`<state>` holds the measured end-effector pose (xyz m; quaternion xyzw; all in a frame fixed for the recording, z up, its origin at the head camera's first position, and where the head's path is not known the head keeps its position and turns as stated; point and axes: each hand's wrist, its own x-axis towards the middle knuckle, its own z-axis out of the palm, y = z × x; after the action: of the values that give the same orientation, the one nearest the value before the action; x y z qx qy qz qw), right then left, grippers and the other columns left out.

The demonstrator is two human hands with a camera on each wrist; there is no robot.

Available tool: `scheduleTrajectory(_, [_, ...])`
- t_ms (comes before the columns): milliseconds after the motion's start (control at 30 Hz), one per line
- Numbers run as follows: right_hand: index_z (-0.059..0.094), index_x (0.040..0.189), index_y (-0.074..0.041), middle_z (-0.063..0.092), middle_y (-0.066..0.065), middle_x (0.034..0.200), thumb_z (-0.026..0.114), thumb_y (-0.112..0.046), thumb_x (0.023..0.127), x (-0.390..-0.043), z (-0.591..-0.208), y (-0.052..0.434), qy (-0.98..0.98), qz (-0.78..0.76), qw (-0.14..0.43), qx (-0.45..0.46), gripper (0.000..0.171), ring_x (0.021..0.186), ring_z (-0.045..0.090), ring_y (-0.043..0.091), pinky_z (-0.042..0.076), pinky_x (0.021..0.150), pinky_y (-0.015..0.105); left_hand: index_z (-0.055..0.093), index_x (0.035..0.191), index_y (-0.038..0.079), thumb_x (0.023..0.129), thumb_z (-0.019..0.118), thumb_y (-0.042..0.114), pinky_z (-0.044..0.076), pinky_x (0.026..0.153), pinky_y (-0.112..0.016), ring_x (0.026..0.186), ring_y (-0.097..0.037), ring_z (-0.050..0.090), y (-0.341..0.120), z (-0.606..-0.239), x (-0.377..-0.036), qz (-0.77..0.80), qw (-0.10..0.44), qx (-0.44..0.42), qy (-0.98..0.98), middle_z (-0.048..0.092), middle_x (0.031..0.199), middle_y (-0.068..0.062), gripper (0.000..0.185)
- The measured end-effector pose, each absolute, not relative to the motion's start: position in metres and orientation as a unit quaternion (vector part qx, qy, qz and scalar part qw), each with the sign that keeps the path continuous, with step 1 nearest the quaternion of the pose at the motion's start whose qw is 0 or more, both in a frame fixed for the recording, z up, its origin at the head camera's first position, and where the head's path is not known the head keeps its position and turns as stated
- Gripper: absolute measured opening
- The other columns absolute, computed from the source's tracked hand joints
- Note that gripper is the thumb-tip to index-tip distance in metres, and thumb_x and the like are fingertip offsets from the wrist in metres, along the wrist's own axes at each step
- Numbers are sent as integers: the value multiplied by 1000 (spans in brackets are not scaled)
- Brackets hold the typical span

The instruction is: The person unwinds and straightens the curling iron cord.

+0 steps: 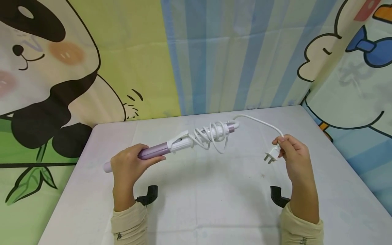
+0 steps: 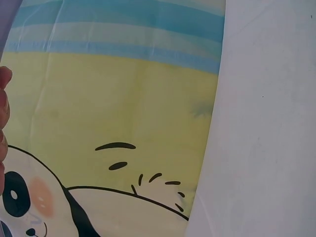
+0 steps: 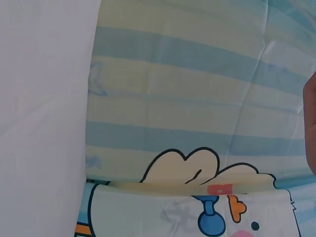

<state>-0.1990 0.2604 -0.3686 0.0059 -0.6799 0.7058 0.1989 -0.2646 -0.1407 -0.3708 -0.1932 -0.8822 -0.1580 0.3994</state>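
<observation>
In the head view my left hand [image 1: 130, 165] grips the purple barrel of a curling iron [image 1: 180, 142], which is raised over the table and slants up to the right. Its white cord [image 1: 211, 134] winds in several loose loops around the white handle. From the handle's end a length of cord arcs over to my right hand [image 1: 292, 153]. That hand pinches the cord at the two-pin plug [image 1: 272, 153], whose prongs point down and left. At the edge of the left wrist view only fingertips [image 2: 4, 108] and a sliver of purple barrel show. The right wrist view catches part of a finger [image 3: 310, 123].
A white-covered table [image 1: 196, 211] lies below both hands. Behind it hangs a printed curtain [image 1: 214, 68] with a panda and stripes, and another cartoon panel [image 1: 355, 88] stands on the right. Black curved mounts [image 1: 150, 194] sit at both wrists.
</observation>
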Motion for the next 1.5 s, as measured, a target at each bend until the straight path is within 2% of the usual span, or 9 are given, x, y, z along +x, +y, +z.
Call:
scheduleTrajectory(233, [61,77,-9,47,-1,71,47,-16,95,-194,-365,266,-659,722,211,-12,24,55,38,9,34,46,16,66,70,5,67,34,84,29,40,-27,42,-21,49,-142,-370,-264,-150,389,-177,-892,60,55,-9,86])
scheduleTrajectory(400, [60,73,-8,49,-2,61,44,-8,95,-189,-362,268,-637,738,220,31,28,44,30,12,16,37,26,66,71,5,66,32,85,28,40,-27,42,-21,50,-142,-371,-265,-142,379,-172,-898,61,55,-9,87])
scheduleTrajectory(500, [59,74,-4,53,-1,63,37,1,95,-186,-362,271,-606,758,214,112,31,45,30,12,14,39,28,66,71,5,66,31,86,27,40,-27,42,-21,49,-143,-373,-265,-137,374,-170,-902,60,55,-9,88])
scheduleTrajectory(700, [53,82,9,54,8,69,20,11,93,-180,-356,274,-494,792,159,320,35,51,42,17,25,41,26,67,71,6,64,30,87,27,40,-26,42,-19,48,-141,-374,-266,-133,352,-173,-910,60,55,-8,89])
scheduleTrajectory(867, [49,88,21,53,18,72,23,8,94,-182,-344,261,-361,799,146,459,29,49,39,20,27,49,28,67,70,8,63,29,87,27,40,-25,41,-17,46,-137,-374,-265,-125,335,-188,-915,60,54,-6,88])
scheduleTrajectory(1000, [45,93,22,55,22,76,29,5,93,-183,-337,253,-309,790,169,501,24,51,43,23,32,50,27,67,70,10,61,31,88,27,40,-24,41,-13,45,-135,-373,-265,-119,313,-203,-920,60,55,-3,86])
scheduleTrajectory(1267, [41,88,20,60,29,77,43,2,92,-184,-346,260,-225,825,304,419,19,59,62,34,52,59,33,67,70,13,52,61,79,30,43,-22,43,-7,43,-136,-374,-265,-124,263,-237,-927,62,56,1,69])
scheduleTrajectory(1367, [41,88,20,59,31,75,47,2,90,-184,-348,268,-211,838,340,371,19,58,63,38,53,58,37,67,71,14,53,62,78,32,44,-22,45,-7,45,-137,-375,-266,-136,259,-250,-923,62,58,2,67])
scheduleTrajectory(1500, [42,88,20,59,31,73,48,2,91,-186,-351,279,-222,856,366,290,19,56,62,39,53,57,38,66,71,14,56,54,81,32,45,-23,46,-6,45,-138,-376,-266,-159,266,-261,-914,62,59,2,70])
